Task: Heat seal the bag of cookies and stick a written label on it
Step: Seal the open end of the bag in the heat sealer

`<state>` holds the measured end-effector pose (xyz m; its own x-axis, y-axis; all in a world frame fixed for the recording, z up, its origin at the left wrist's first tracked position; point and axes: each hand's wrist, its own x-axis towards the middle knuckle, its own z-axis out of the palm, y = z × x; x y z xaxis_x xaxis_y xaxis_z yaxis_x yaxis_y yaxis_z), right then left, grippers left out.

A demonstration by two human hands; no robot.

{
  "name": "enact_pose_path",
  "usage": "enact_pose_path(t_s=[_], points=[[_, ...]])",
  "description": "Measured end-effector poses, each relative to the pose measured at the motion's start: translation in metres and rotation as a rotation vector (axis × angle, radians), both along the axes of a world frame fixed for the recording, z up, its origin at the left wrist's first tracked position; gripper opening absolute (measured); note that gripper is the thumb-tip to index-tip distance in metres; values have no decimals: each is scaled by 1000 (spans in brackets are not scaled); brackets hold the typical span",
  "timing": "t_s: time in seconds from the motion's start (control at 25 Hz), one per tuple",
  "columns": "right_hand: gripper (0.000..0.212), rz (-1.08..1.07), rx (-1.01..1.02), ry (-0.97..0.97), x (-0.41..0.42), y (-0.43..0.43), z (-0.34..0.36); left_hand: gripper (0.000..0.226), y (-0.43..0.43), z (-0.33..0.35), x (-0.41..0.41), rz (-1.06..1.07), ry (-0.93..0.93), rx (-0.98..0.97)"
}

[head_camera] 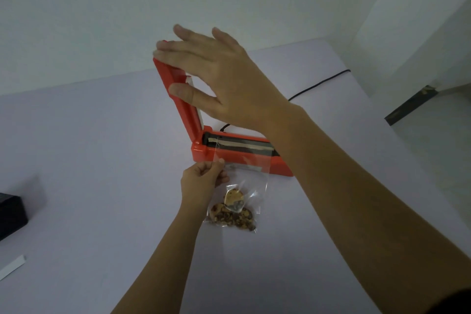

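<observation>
A clear plastic bag of cookies (235, 208) lies on the white table, its open top laid over the dark sealing strip of a red heat sealer (204, 154). The sealer's arm (178, 99) stands raised, nearly upright. My left hand (202, 182) pinches the bag's left edge just in front of the sealer. Above, my right hand (216, 79) is spread wide at the top of the raised arm, fingers over its end and thumb against its side, not closed around it.
The sealer's black cord (318, 84) runs back right across the white table (89, 148). A black box (10, 214) sits at the left edge, with a white strip (12, 266) below it. A wall stands behind the table, whose right edge drops to the floor.
</observation>
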<state>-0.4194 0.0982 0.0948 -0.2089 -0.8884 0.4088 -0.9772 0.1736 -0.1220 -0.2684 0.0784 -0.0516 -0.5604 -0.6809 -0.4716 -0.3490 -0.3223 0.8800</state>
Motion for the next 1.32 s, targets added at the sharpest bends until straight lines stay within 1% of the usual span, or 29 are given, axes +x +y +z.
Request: enact_pose_path(t_s=[0.04,0.2,0.28,0.36,0.44,0.52,0.68,0.8,1.0,1.12,1.2,1.32], points=[[61,3,-23,-11,2,4,6,21,0,-1,0,1,0,2],[39,28,-273,-84,11,38,19,21,0,-3,0,-4,8,8],[31,-46,-336,-140,10,57,15,20,-1,-4,0,-10,-1,6],[26,-151,-329,-186,5,75,-1,20,-1,-4,-1,-14,-7,4],[22,-233,-295,-217,2,94,-21,21,-1,-4,-2,-21,-14,-12],[24,-286,-220,-237,0,113,-39,20,-2,-4,-3,-34,-18,-32],[36,-426,-9,-303,4,130,-74,21,-3,-6,-4,-37,-5,-30],[44,-505,57,-394,6,128,-89,21,-2,-6,-4,-30,4,-24],[66,-596,273,-350,3,127,-111,20,-1,-7,-2,-16,-14,-32],[75,-597,295,-335,4,129,-114,21,-1,-6,-2,-20,-2,-33],[73,-598,304,-332,3,128,-114,22,-1,-6,-2,-19,6,-34],[63,-604,332,-334,2,127,-114,22,-2,-6,-2,-13,12,-29]])
